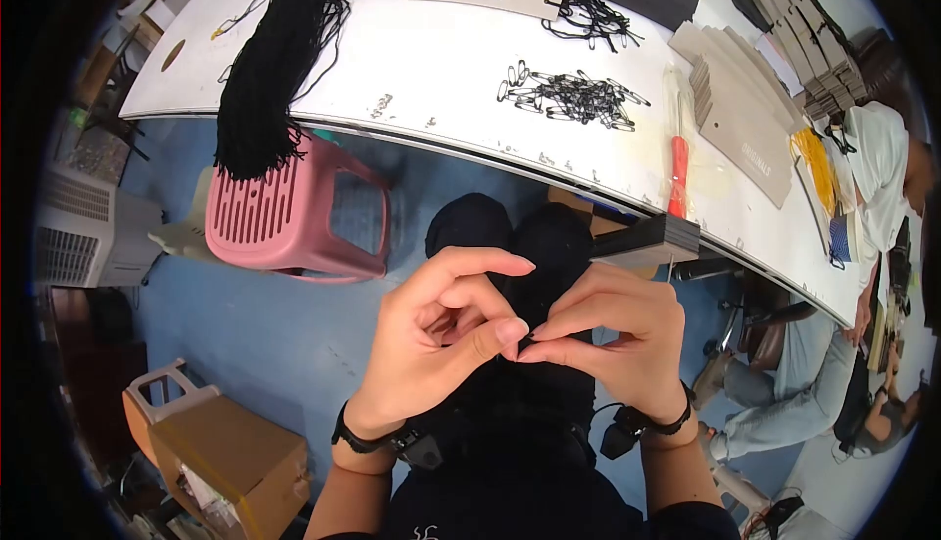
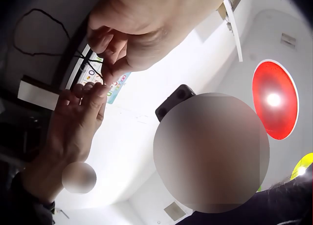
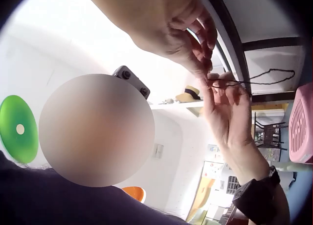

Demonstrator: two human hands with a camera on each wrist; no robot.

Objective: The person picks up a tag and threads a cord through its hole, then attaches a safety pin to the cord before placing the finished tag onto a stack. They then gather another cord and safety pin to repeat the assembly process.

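Note:
In the head view my left hand (image 1: pixel 426 334) and my right hand (image 1: pixel 622 329) meet fingertip to fingertip above my lap. A thin black cord (image 3: pixel 250 82) is pinched between them, and its loop hangs out past the fingers in both wrist views. The left thumb and a finger grip the cord, while the left index finger stretches out above. My right thumb and index finger pinch it from the other side. In the left wrist view strands of the cord cross close to the fingertips. Most of the cord is hidden by the fingers in the head view.
Before me on the white table (image 1: pixel 431 70) lie a pile of black safety pins (image 1: pixel 569 97), a hank of black cords (image 1: pixel 279 60), grey printed cards (image 1: pixel 750 138) and a red-handled tool (image 1: pixel 678 172). A dark stack (image 1: pixel 647 243) juts over the edge. A pink stool (image 1: pixel 294 207) stands left.

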